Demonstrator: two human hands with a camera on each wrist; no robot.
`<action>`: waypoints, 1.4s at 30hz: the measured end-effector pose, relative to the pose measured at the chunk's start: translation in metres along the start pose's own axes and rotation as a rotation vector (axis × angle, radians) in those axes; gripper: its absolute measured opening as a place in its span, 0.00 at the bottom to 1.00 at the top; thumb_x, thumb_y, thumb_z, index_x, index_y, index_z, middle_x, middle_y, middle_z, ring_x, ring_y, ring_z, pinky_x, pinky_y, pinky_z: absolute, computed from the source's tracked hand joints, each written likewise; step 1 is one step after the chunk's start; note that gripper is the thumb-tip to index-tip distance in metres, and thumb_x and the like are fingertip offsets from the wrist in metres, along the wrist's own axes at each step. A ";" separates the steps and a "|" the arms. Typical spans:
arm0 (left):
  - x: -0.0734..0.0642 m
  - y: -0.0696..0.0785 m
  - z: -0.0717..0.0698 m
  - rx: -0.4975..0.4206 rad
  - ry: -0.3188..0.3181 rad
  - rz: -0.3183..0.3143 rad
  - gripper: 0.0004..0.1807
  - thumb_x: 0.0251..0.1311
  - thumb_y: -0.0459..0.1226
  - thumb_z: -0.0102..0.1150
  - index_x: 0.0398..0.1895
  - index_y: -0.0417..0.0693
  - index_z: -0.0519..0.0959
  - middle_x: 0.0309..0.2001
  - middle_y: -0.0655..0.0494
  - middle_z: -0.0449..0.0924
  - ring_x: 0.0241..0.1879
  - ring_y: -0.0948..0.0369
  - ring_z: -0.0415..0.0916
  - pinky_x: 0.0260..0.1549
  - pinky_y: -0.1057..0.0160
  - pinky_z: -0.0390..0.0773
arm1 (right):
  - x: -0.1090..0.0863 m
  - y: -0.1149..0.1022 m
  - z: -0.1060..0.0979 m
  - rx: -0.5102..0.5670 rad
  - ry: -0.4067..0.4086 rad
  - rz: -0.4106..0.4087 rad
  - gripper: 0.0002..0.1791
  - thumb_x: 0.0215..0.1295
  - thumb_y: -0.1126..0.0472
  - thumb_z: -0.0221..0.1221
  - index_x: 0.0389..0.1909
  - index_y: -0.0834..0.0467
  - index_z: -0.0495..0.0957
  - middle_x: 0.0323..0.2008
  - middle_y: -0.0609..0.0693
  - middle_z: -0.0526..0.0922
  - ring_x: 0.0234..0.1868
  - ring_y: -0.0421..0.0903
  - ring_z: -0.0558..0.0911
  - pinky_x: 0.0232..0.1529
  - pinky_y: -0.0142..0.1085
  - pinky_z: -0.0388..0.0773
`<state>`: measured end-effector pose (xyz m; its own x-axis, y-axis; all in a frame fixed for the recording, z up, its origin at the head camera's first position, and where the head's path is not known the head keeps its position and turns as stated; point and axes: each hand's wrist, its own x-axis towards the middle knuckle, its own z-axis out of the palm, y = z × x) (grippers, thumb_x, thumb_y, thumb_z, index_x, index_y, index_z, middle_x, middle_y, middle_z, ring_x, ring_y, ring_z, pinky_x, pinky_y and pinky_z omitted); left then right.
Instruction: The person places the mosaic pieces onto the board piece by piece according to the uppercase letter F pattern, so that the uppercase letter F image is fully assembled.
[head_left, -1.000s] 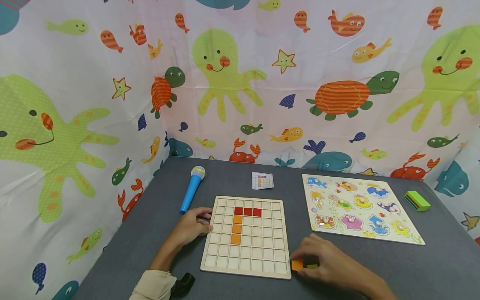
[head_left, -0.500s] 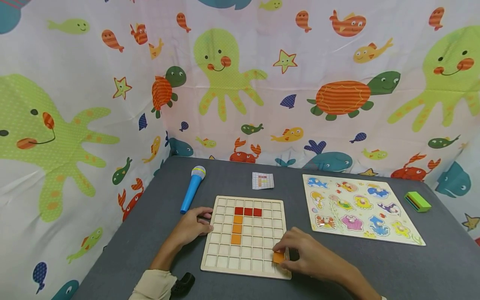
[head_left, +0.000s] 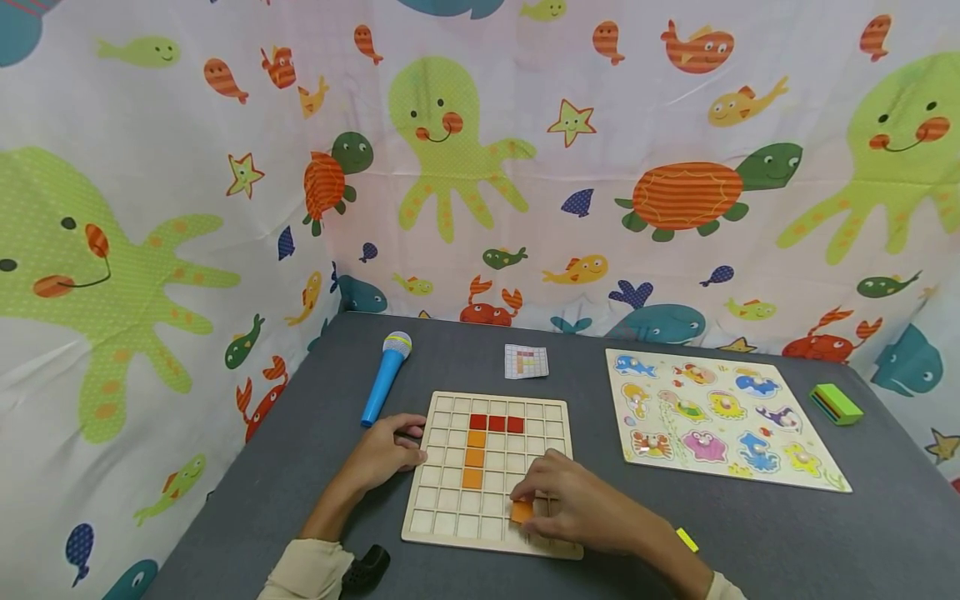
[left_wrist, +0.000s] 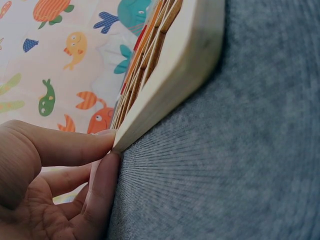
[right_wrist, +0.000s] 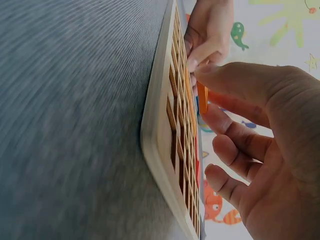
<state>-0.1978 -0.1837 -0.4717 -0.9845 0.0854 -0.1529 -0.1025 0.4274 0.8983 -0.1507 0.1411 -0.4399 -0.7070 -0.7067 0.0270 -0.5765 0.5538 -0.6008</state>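
A square wooden grid board (head_left: pixel 495 525) lies on the grey table. Three red tiles (head_left: pixel 497 424) form a row in its upper part, and three orange tiles (head_left: pixel 474 458) run down below the leftmost red one. My left hand (head_left: pixel 386 451) holds the board's left edge; the left wrist view shows thumb and finger (left_wrist: pixel 102 185) pinching at the rim. Over the lower right cells, my right hand (head_left: pixel 573 504) pinches one orange square tile (right_wrist: pixel 202 97) between thumb and forefinger, its other fingers loosely bent.
A blue toy microphone (head_left: pixel 386 379) lies left of a small printed grid card (head_left: pixel 526 362). To the right are a sea-animal peg puzzle (head_left: pixel 727 417) and a green block-shaped eraser (head_left: pixel 836 403). A yellow tile (head_left: pixel 687 540) lies beside my right forearm.
My right hand has carried the orange tile leftward from beside the board to over its lower right cells. A yellow tile now shows behind the forearm. My left hand stays put.
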 end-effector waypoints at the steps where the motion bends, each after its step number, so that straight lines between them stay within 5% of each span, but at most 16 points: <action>1: 0.000 0.000 0.000 0.001 0.001 0.000 0.31 0.57 0.25 0.70 0.67 0.38 0.79 0.53 0.45 0.80 0.45 0.57 0.83 0.41 0.56 0.88 | 0.002 -0.001 0.001 -0.002 0.001 0.003 0.13 0.69 0.50 0.70 0.52 0.47 0.90 0.47 0.33 0.82 0.51 0.34 0.74 0.55 0.35 0.78; 21: 0.000 -0.001 0.000 0.006 0.004 -0.002 0.31 0.58 0.25 0.70 0.67 0.38 0.79 0.53 0.45 0.80 0.44 0.57 0.83 0.40 0.57 0.88 | 0.046 -0.018 0.027 -0.121 0.044 -0.038 0.13 0.67 0.54 0.73 0.51 0.50 0.90 0.46 0.38 0.84 0.50 0.37 0.74 0.55 0.35 0.79; 42: 0.000 -0.001 -0.001 -0.022 0.001 0.005 0.31 0.57 0.24 0.71 0.67 0.37 0.79 0.53 0.45 0.81 0.44 0.57 0.83 0.41 0.57 0.89 | 0.056 -0.023 0.031 -0.140 0.050 -0.034 0.13 0.66 0.54 0.73 0.50 0.50 0.90 0.48 0.39 0.84 0.50 0.37 0.75 0.54 0.34 0.79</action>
<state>-0.1978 -0.1847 -0.4723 -0.9852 0.0863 -0.1482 -0.1009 0.4070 0.9078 -0.1640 0.0753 -0.4488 -0.7034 -0.7055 0.0870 -0.6495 0.5881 -0.4821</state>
